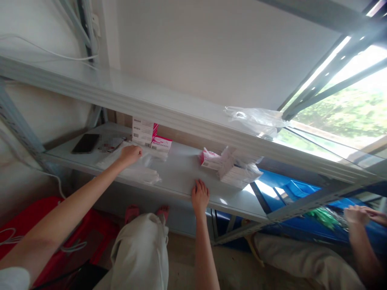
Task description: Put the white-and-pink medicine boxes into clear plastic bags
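Note:
My left hand [130,155] is closed above a pile of clear plastic bags [140,175] on the lower shelf. Whatever its fingers hold, if anything, is hidden. Just behind it stand white and pink boxes [142,132], one upright and a smaller one [161,144] beside it. My right hand [200,195] lies on the shelf's front edge, fingers stretched out, holding nothing. Beyond it, to the right, sit a small pink and white box [211,158] and a stack of white boxes [237,173] partly covered in clear plastic.
A dark phone [86,143] lies at the shelf's left end. The upper shelf [169,102] overhangs the work area, with a clear bag [256,117] on it. A red stool [99,229] stands low at left. Another person's hands [358,214] are at far right, near blue bins [298,188].

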`<action>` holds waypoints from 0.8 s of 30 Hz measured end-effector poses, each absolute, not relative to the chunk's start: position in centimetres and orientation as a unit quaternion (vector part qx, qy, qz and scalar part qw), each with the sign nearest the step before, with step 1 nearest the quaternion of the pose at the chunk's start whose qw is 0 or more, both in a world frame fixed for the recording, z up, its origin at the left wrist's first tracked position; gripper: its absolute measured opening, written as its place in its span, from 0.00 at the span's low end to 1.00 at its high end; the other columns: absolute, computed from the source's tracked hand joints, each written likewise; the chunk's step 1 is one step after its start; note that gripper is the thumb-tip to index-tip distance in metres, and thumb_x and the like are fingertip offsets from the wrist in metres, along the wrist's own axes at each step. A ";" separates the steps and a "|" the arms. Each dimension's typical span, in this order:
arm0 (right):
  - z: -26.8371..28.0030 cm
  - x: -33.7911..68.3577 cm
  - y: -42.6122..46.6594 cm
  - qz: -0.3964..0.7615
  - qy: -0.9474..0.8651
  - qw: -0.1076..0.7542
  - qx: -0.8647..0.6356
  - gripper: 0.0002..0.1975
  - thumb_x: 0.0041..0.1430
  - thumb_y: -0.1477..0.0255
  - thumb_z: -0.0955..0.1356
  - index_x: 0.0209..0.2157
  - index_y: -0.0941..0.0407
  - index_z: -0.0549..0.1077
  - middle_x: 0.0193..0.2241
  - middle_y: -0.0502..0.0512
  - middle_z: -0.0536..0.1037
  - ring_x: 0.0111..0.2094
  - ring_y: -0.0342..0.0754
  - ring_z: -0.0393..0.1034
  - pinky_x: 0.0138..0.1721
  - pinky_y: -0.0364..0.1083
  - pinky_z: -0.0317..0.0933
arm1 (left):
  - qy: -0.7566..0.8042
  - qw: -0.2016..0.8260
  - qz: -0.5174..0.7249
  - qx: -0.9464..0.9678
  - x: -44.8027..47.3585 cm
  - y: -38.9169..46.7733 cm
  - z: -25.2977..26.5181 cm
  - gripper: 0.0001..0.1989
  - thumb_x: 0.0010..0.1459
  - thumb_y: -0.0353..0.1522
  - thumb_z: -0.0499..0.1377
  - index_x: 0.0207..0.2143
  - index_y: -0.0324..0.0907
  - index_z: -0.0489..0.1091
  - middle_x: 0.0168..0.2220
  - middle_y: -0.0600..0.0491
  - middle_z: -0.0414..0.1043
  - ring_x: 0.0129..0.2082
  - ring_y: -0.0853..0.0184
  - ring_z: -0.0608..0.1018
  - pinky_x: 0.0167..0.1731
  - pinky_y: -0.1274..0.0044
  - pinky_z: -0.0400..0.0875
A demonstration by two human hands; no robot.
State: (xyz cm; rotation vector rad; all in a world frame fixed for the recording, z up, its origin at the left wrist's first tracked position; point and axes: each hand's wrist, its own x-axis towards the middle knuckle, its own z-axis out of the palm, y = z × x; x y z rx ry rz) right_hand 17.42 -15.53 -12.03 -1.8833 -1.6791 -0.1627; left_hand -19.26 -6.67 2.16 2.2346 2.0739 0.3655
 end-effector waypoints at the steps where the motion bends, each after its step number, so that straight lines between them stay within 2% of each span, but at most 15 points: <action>1: -11.7 17.5 -15.5 -0.043 -0.627 0.311 -0.713 0.22 0.62 0.72 0.58 0.54 0.57 0.70 0.58 0.60 0.68 0.60 0.55 0.57 0.60 0.58 0.45 | 0.668 0.033 0.128 0.733 -19.0 -7.0 3.0 0.09 0.58 0.30 0.55 0.34 0.38 0.76 0.36 0.41 0.75 0.39 0.52 0.75 0.37 0.69 0.63; 3: -10.7 17.4 -15.6 0.019 -0.618 0.341 -0.708 0.21 0.60 0.72 0.59 0.52 0.56 0.71 0.57 0.59 0.69 0.59 0.55 0.59 0.60 0.59 0.46 | 0.635 0.042 0.150 0.757 -18.1 -7.8 4.7 0.09 0.58 0.30 0.55 0.34 0.39 0.75 0.32 0.45 0.76 0.35 0.57 0.76 0.36 0.72 0.62; 5: -9.0 17.0 -15.7 0.121 -0.624 0.398 -0.662 0.19 0.60 0.69 0.60 0.50 0.55 0.72 0.53 0.59 0.73 0.55 0.54 0.64 0.57 0.57 0.52 | 0.584 0.057 0.176 0.791 -16.7 -8.6 6.2 0.09 0.59 0.30 0.54 0.35 0.39 0.74 0.28 0.49 0.75 0.32 0.61 0.75 0.34 0.76 0.61; 7: -6.6 15.9 -16.0 0.234 -0.629 0.472 -0.572 0.19 0.61 0.64 0.60 0.49 0.56 0.73 0.49 0.61 0.76 0.49 0.52 0.70 0.51 0.52 0.60 | 0.541 0.067 0.203 0.813 -15.0 -9.5 7.4 0.09 0.60 0.29 0.53 0.35 0.40 0.74 0.28 0.52 0.76 0.32 0.64 0.75 0.32 0.78 0.59; 9: -3.9 14.2 -16.4 0.309 -0.610 0.534 -0.498 0.21 0.62 0.59 0.60 0.47 0.57 0.73 0.47 0.61 0.77 0.45 0.51 0.72 0.46 0.48 0.64 | 0.510 0.076 0.235 0.824 -13.0 -10.3 8.0 0.09 0.60 0.31 0.54 0.34 0.43 0.74 0.29 0.54 0.77 0.32 0.65 0.76 0.30 0.79 0.59; 11: -1.5 12.3 -16.5 0.361 -0.581 0.553 -0.475 0.22 0.62 0.56 0.59 0.46 0.56 0.73 0.42 0.59 0.79 0.36 0.49 0.75 0.38 0.45 0.65 | 0.477 0.096 0.261 0.834 -10.9 -11.0 8.1 0.09 0.60 0.34 0.55 0.34 0.44 0.75 0.30 0.54 0.77 0.30 0.66 0.76 0.30 0.79 0.60; 15: 1.1 10.0 -16.1 0.390 -0.565 0.558 -0.465 0.20 0.56 0.54 0.63 0.37 0.56 0.74 0.33 0.53 0.79 0.28 0.45 0.73 0.28 0.42 0.62 | 0.407 0.179 0.288 0.848 -7.4 -12.1 7.2 0.13 0.60 0.39 0.55 0.36 0.42 0.76 0.29 0.52 0.77 0.25 0.67 0.74 0.27 0.79 0.62; 19: 0.9 10.5 -15.4 0.371 -0.537 0.604 -0.457 0.15 0.52 0.58 0.66 0.28 0.56 0.72 0.26 0.51 0.77 0.25 0.44 0.70 0.30 0.42 0.63 | 0.383 0.244 0.340 0.824 -6.2 -12.4 6.0 0.16 0.59 0.43 0.54 0.36 0.40 0.74 0.27 0.52 0.76 0.21 0.69 0.72 0.24 0.79 0.62; 24: -0.8 13.7 -15.1 0.429 -0.361 0.718 -0.411 0.12 0.44 0.62 0.69 0.26 0.54 0.67 0.24 0.48 0.74 0.27 0.43 0.70 0.31 0.42 0.65 | 0.401 0.295 0.445 0.745 -8.3 -12.1 5.0 0.16 0.58 0.44 0.52 0.33 0.41 0.69 0.27 0.53 0.73 0.21 0.69 0.72 0.25 0.78 0.65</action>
